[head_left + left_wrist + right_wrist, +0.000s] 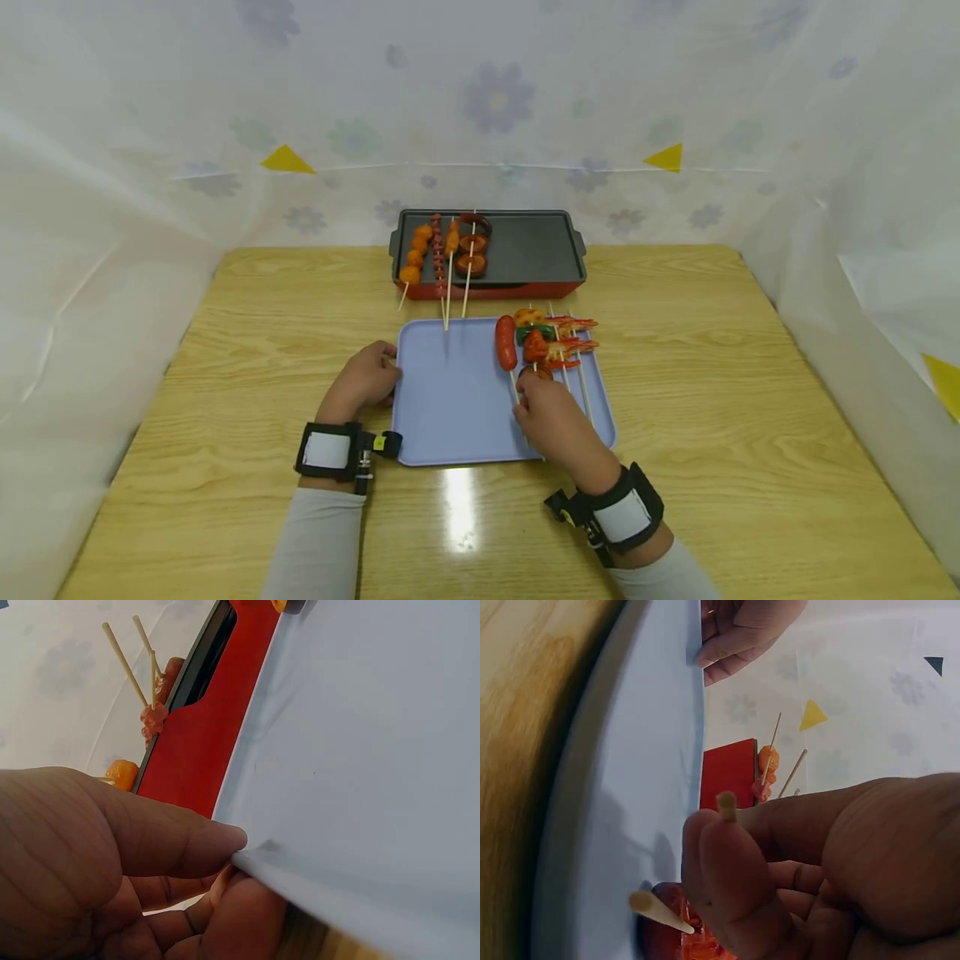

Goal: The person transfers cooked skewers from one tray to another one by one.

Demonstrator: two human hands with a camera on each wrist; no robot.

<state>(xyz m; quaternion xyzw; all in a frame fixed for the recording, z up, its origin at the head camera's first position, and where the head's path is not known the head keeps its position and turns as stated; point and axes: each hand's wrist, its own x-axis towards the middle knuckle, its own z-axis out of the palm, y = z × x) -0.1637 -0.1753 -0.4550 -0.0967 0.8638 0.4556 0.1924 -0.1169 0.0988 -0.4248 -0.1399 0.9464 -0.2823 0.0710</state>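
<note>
And here we are, skewers split between two spots, so I'd call it midway! Up at the top centre, four lie on the left part of the grill pan [525, 250]: orange balls [410, 276], a thin reddish skewer [438, 250], a small orange one [452, 239] and brown rounds [472, 265]. Below, on the right side of the blue tray [450, 408] in mid-frame, the sausage [506, 343], the shrimp skewers [577, 344] and a mixed skewer [535, 332] have yet to be sorted, as I judge it; which way the traffic runs, I can't tell from this moment.

My left hand [365, 377] grips the tray's left edge, and my right hand [558, 417] is down among the sticks, pinching one, probably the mixed skewer's.

Over to the wrists! The left wrist view gives what the head view hides: thumb on top of the rim, fingers tucked underneath. The right wrist view shows a stick end [726, 804] poking up between my thumb and fingers, with a second stick [660, 912] loose at lower left. Only the head view shows the whole spread of food.
</note>
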